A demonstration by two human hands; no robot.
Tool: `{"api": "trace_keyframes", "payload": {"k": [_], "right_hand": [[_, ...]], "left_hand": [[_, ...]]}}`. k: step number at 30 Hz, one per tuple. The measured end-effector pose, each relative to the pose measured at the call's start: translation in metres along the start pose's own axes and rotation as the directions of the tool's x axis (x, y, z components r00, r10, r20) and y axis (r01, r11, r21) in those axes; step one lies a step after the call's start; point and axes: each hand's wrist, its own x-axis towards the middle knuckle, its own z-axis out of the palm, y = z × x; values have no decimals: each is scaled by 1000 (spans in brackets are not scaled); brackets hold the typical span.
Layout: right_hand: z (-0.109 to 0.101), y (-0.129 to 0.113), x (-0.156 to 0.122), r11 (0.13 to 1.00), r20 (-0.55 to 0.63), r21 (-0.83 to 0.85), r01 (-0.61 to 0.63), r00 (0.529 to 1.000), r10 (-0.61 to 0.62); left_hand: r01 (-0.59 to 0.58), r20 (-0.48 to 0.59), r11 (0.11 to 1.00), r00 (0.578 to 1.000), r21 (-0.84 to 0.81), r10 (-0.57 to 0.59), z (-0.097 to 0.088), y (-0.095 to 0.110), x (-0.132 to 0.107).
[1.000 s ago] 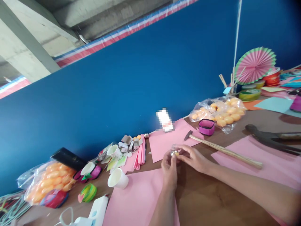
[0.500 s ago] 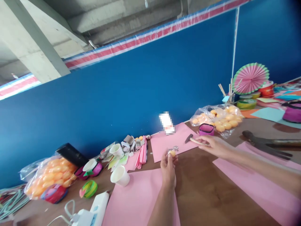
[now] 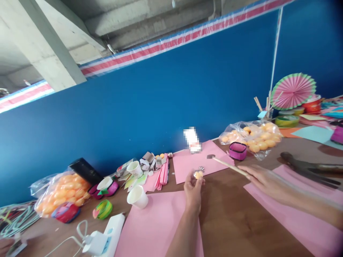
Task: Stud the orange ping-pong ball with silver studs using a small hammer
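Note:
My left hand is raised over the brown table, fingers pinched on a small orange ball with a bit of shiny silver on top. My right hand is closed round the wooden handle of a small hammer; the metal head is lifted above a pink paper sheet. The two hands are apart, the hammer head a little to the right of the ball and beyond it.
Two clear bags of orange balls lie at the right and left. White paper cups, a purple box, tape rolls, a white power strip, a larger hammer and a paper fan stand about.
My right hand left the ball, reached to the hammer handle, took hold of it and lifted its head off the table. My left hand kept the ball raised.

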Motion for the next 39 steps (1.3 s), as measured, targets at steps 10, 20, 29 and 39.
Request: {"api": "trace_keyframes", "payload": {"k": [10, 20, 29, 39], "right_hand": [[-14, -52, -30, 925, 268, 360, -124, 963, 25], [-10, -55, -34, 832, 330, 478, -282, 935, 127], [-5, -44, -17, 928, 125, 369, -59, 992, 13], [21, 1, 20, 980, 61, -196, -30, 997, 43]], "left_hand": [[-12, 70, 1000, 998, 11, 11, -1, -2, 1], [-15, 60, 1000, 998, -10, 15, -1, -2, 1], [-5, 18, 998, 1000, 70, 4, -3, -4, 2], [65, -14, 993, 998, 103, -64, -3, 1, 5]]}}
